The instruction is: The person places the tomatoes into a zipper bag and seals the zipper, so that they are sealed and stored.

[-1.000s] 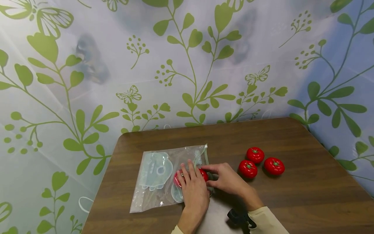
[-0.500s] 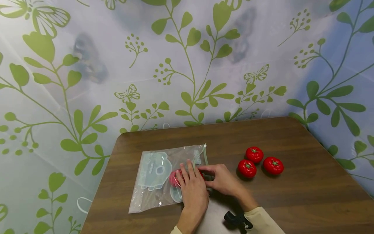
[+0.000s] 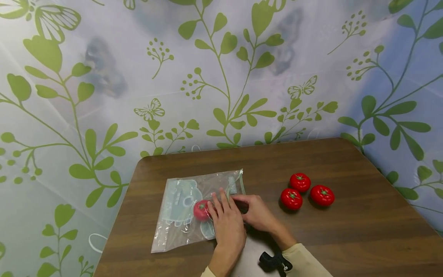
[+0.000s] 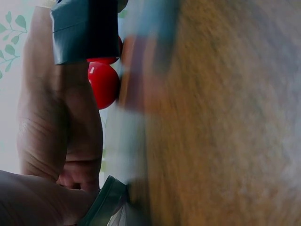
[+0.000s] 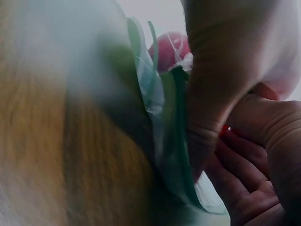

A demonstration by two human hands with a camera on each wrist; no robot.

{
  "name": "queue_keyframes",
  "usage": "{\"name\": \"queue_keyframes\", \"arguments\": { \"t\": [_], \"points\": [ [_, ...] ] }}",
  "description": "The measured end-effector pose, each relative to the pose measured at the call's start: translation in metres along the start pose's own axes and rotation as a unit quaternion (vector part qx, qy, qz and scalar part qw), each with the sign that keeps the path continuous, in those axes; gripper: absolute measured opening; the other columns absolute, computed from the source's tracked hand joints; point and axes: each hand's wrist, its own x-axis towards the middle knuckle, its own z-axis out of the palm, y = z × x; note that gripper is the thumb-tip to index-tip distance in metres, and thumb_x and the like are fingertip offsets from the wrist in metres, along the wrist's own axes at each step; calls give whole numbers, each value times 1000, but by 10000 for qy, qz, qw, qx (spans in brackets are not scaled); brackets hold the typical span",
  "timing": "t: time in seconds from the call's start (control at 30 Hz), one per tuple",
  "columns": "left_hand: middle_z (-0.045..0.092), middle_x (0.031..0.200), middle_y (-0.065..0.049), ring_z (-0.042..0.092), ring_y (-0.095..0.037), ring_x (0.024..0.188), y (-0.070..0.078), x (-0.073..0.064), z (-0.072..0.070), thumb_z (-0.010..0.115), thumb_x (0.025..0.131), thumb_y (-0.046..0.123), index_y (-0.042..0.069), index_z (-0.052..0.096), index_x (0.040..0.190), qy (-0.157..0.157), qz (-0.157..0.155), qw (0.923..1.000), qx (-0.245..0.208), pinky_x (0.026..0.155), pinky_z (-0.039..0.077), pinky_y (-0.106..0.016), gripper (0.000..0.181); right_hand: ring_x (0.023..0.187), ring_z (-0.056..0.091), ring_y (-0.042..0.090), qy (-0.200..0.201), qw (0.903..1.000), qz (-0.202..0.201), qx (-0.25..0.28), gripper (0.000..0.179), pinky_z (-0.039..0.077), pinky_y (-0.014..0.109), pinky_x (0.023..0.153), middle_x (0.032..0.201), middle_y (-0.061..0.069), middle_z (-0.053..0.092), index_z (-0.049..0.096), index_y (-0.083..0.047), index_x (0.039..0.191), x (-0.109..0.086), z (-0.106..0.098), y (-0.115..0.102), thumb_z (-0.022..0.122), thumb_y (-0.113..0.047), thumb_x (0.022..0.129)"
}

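A clear zip bag [image 3: 183, 242] with a green-edged mouth [image 3: 241, 182] lies on the table, mouth to the right. A red tomato [image 3: 201, 210] shows through its film. My left hand [image 3: 228, 227] rests on the bag beside this tomato, fingers straight and spread; its thumb [image 4: 42, 200] touches the green edge. My right hand [image 3: 257, 213] is at the mouth, partly behind the left hand. Its fingers [image 5: 242, 165] curl toward its thumb, with a bit of another red tomato [image 5: 226, 128] between them, mostly hidden.
To the right, three red tomatoes with green stems, a back one [image 3: 300, 182], a left one [image 3: 291, 199] and a right one [image 3: 322, 195], sit close together on the brown wooden table [image 3: 346, 231]. A leaf-printed curtain [image 3: 263, 77] hangs behind. A black strap mount [image 3: 275, 261] is on the right wrist.
The tomato in the bag has slid left, clear of the left fingers. The right hand has pushed left at the mouth, and the red beside its fingers has gone from the head view.
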Motion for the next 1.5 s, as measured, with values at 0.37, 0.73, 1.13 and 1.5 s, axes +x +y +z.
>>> {"name": "queue_keyframes", "arguments": {
  "t": [0.37,0.73,1.13,1.5],
  "points": [
    [46,167,-28,41,-53,157,-3,2,1,97,76,27,-6,59,150,-206,-77,9997,-119,127,33,-69,89,129,74,27,-367,9987,-3,368,54,57,46,111,141,9,75,73,-8,142,0,-16,-4,89,-15,92],
    [40,172,-28,35,-53,160,-2,3,-4,102,70,39,-6,55,155,-630,-126,9979,-129,130,29,-68,106,132,72,32,-595,9974,298,279,62,56,55,110,145,13,73,69,-7,146,-20,-70,-18,91,-26,91],
    [40,172,-27,36,-53,160,-1,3,-3,102,68,43,-5,54,156,-667,-143,9974,-211,129,29,-69,111,130,74,25,-140,9972,415,-606,68,59,57,106,140,0,76,71,-18,146,-57,-130,-18,93,-43,86],
    [40,172,-27,36,-53,160,0,2,-2,103,67,42,-6,55,155,-685,-151,9970,-321,129,29,-70,112,125,75,35,266,9922,712,-991,63,64,36,95,142,6,75,73,-28,144,-90,-175,-8,94,-40,86]
  ]
}}
